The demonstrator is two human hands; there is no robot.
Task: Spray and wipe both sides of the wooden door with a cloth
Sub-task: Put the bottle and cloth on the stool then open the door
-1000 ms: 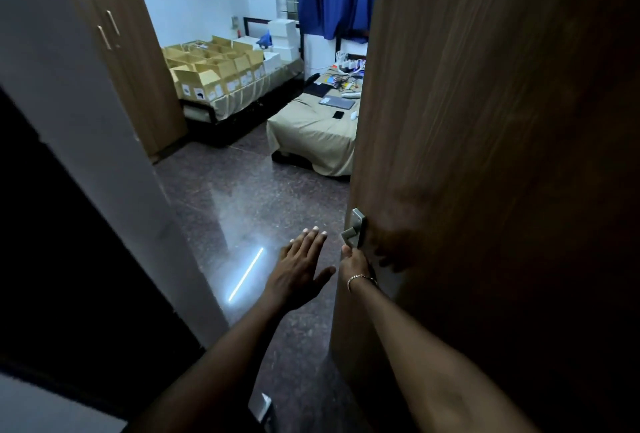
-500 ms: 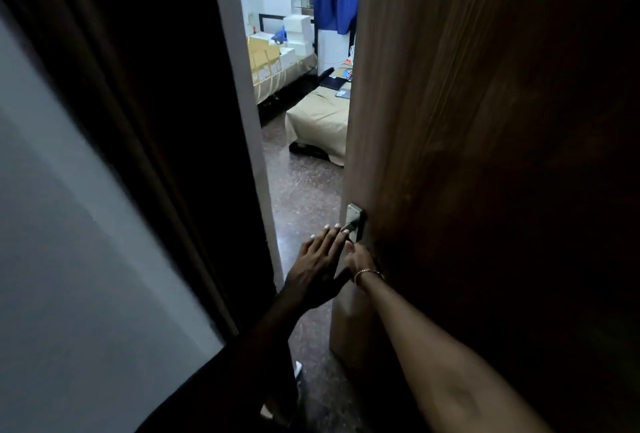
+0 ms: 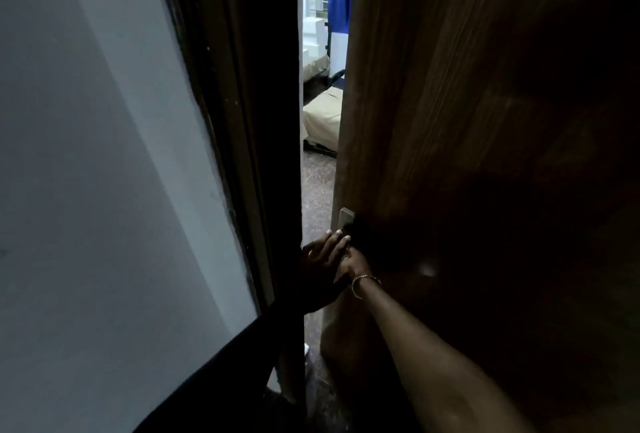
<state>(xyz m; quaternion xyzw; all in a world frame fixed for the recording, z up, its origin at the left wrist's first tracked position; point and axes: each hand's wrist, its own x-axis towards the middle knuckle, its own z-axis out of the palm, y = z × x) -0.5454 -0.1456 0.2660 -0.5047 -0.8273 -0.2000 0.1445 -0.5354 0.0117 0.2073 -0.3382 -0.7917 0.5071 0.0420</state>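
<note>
Wooden door [image 3: 450, 121] ajar, narrow gap. Left hand [image 3: 320, 268] fingers straight, at door edge below latch plate [image 3: 346, 217]. Right hand [image 3: 352, 263] beside it, grip too dark to tell.

Bare-armed, with a thin gold-toned bracelet [image 3: 365, 281] at the right wrist and pale nails on the left hand [image 3: 322, 259].

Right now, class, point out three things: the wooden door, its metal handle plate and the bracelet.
wooden door [image 3: 450, 103], head view, lit wood grain of its near face.
metal handle plate [image 3: 346, 216], head view, upper part of the plate.
bracelet [image 3: 363, 277], head view, chain across the wrist.
</note>
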